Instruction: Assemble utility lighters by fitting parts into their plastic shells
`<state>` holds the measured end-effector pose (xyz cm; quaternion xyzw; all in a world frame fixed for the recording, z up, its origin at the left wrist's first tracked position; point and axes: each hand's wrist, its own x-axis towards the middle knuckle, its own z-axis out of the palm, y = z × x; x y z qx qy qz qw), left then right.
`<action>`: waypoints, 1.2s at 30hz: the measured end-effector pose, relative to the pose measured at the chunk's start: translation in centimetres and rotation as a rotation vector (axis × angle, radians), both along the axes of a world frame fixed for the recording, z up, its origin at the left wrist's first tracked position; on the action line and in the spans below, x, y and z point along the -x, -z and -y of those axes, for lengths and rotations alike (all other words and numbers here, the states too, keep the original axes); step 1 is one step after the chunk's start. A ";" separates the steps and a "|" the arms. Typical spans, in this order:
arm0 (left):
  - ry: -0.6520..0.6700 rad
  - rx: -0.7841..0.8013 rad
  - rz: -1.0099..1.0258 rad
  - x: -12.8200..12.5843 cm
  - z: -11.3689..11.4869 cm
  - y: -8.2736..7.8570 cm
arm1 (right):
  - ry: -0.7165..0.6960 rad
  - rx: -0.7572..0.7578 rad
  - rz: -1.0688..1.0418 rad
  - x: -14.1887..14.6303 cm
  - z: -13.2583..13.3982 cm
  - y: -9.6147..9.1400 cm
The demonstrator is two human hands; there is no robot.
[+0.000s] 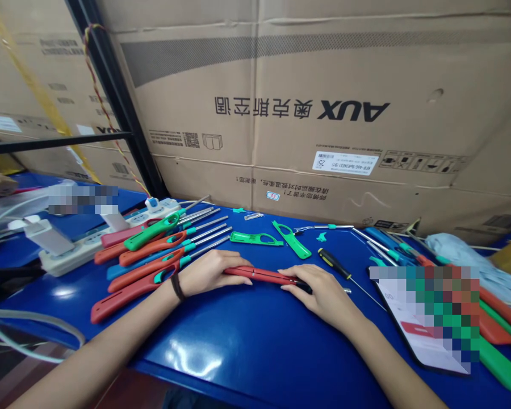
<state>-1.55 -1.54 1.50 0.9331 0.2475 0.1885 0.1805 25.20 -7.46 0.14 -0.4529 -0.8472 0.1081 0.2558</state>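
Both ends of the red casing (pixel 262 275) are gripped over the table (pixel 221 346), one by the left hand (pixel 221 270), one by the right hand (pixel 317 288), apparently for joining or parting halves, which calls for steady, even pressure.

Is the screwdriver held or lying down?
Lying down: the screwdriver rests on the blue table, while left hand and right hand hold the red lighter.

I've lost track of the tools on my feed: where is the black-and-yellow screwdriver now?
In the head view, the screwdriver lies right of centre on the blue table, just beyond the right hand, between a green casing piece and the phone.
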 end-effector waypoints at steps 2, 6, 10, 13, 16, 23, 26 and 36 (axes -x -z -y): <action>0.007 0.021 -0.001 -0.1 0.1 -0.1 | 0.000 0.016 -0.011 0.0 0.0 -0.1; 0.020 0.049 -0.002 -0.1 0.1 -0.1 | -0.010 0.020 -0.017 -0.1 0.0 -0.1; 0.041 0.059 0.003 -0.1 0.1 0.0 | -0.011 0.006 -0.014 -0.1 0.1 0.0; 0.038 0.052 -0.008 0.0 0.1 0.0 | 0.000 -0.003 0.009 -0.2 0.1 0.1; 0.041 0.036 -0.009 0.1 0.1 0.0 | 0.009 -0.010 0.008 -0.2 0.2 0.0; 0.002 -0.060 -0.056 -0.1 0.2 0.4 | -0.028 0.068 -0.051 0.3 0.3 -0.2; 0.007 -0.063 -0.086 -0.5 0.4 0.6 | -0.042 0.098 -0.031 0.4 0.4 -0.2; 0.034 -0.021 -0.008 -1.5 1.0 1.0 | -0.043 0.195 -0.019 0.5 0.8 -0.6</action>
